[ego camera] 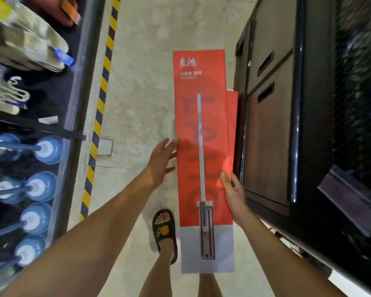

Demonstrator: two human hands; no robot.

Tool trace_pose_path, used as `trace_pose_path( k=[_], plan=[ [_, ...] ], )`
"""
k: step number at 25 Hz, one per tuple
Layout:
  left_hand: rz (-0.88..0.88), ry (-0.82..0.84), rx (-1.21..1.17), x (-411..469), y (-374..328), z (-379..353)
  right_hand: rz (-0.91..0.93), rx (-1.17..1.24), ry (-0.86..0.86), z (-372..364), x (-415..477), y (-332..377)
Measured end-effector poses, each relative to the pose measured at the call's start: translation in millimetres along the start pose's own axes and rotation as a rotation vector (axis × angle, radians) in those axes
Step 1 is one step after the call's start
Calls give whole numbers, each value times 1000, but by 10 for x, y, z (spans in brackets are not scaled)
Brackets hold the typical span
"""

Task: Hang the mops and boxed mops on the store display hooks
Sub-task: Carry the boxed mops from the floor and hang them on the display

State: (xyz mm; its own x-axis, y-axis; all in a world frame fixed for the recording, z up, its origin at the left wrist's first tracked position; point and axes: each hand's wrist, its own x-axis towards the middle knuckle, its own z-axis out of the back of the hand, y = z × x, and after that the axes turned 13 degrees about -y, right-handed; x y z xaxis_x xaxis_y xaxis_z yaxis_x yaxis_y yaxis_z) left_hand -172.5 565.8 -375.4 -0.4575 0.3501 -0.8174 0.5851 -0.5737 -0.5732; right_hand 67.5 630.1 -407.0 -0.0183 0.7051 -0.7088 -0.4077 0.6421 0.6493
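**Boxed mop in your right hand, left hand flat at its edge**

You held the long, flat, red-and-white cardboard boxed mop (204, 125) out in front of you, lengthwise, over the pale concrete floor (141, 82). Its white end lay nearest your legs and its red end, with the white lettering, pointed away. A white mop was printed down the middle of its face. Your right hand (234, 189) grasped the box by its right edge, low on the red part, one digit lying on the printed face and the others wrapped round the side. Your left hand (162, 161) was released, with the fingers straight and spread and the fingertips at the box's left edge. Whether they pressed the cardboard or only reached it could not be told.

A second red cardboard box (232, 116) showed as a narrow strip behind the right side of the first one, just beside the dark brown cabinet (268, 146) with slotted doors that stood along your right. Whether either box touched the floor could not be told.

Your left foot, in a black open-toed sandal (165, 232), stood on the floor just left of the box's white end. A yellow-and-black striped tape line (103, 82) ran along the floor at the foot of the dark display rack (77, 103) on your left. There a row of round blue heads on blue handles (48, 150) lay side by side, with blurred pale goods above them.
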Motion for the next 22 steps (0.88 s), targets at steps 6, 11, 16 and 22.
trace_pose_path(
  k=[6, 11, 16, 22],
  plan=[
    [-85, -47, 27, -625, -774, 162, 3, -44, 163, 446, -633, 434],
    [-202, -94, -84, -1468, -930, 318, 113, -102, 240, 577, -1075, 1223],
    [-335, -177, -176, -2331, -1020, 634, 439, -80, 340, 505, -1617, 2218],
    [-453, -225, -231, -3384, -642, 1077, 711, -35, 564, 64, -2689, 2981]
  ],
)
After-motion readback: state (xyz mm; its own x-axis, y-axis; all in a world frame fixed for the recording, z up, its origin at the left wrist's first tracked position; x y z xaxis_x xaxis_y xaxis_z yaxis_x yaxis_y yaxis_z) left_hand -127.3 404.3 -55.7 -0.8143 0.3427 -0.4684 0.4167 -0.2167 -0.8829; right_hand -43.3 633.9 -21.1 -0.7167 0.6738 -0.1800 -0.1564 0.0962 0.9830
